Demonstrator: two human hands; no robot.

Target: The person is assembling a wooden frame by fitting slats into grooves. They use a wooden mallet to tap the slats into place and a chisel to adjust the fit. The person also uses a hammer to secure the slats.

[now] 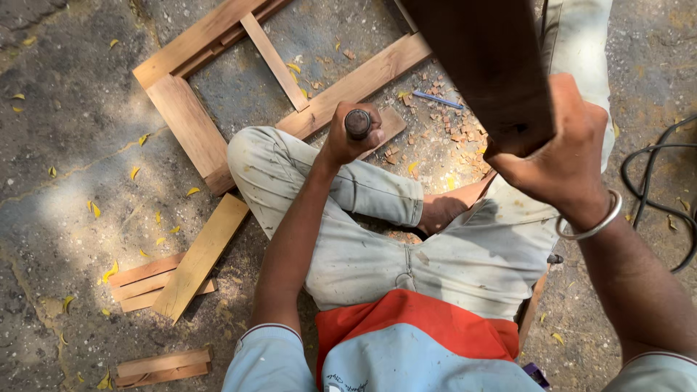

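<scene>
Right hand (563, 156), nearest the camera, is clenched around the lower end of a dark wooden block (490, 69), whose long axis runs up and away toward the top edge of the view. Left hand (352, 138) is wrapped in a fist around a chisel handle (357, 123); the handle stands almost upright, its round butt end facing up, over the near rail of a pale wooden frame (356, 87) lying flat on the concrete floor (72, 131). Wood chips (450, 131) lie beside that rail.
</scene>
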